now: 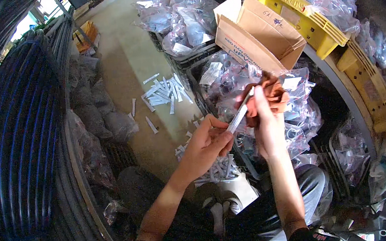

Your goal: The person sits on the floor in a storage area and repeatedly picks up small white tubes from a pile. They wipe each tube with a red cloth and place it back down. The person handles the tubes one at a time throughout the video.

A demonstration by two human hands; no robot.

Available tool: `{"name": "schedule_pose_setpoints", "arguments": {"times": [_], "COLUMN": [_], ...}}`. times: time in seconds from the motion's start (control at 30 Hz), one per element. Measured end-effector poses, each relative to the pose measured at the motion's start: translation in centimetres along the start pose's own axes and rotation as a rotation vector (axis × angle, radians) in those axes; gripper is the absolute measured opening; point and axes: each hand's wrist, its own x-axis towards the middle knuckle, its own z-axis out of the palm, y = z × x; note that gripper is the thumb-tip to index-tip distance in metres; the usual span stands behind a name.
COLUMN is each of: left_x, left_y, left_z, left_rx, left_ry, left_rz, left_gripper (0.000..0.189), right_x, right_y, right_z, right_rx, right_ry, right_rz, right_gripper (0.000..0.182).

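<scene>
My left hand (207,144) grips the lower end of a slim white tube (238,119), its printed side facing up. At the tube's upper end is my right hand (262,109), which also holds a crumpled orange-brown cloth (272,93); the cloth touches the tube. Beyond my left hand, a loose pile of similar white tubes (164,91) lies on the floor, with a few single ones (151,125) apart from it. Below my hands, more tubes (222,170) are heaped near my feet, partly hidden by my left forearm.
An open cardboard box (252,42) stands on crates of clear plastic bags (185,21) holding fittings. Yellow plastic bins (300,12) curve along the right. Black coiled pipes (20,140) fill the left side, beside a row of grey bagged items (93,107).
</scene>
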Motion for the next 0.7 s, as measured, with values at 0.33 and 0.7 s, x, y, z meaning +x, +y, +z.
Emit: {"name": "schedule_pose_setpoints", "arguments": {"times": [0.33, 0.7], "left_x": [2.5, -0.1], "left_y": [-10.6, -23.4], "left_z": [-8.7, -12.4], "left_rx": [0.144, 1.203], "left_ry": [0.335, -0.048], "left_rz": [-0.180, -0.182], "left_gripper": [0.024, 0.035], "right_x": [1.2, 1.2], "right_y": [-2.2, -1.7], "right_z": [-1.8, -2.0], "right_rx": [-0.018, -0.050], "right_ry": [0.225, 0.231], "right_rz": [-0.211, -0.081], "right_gripper": [0.023, 0.020]}}
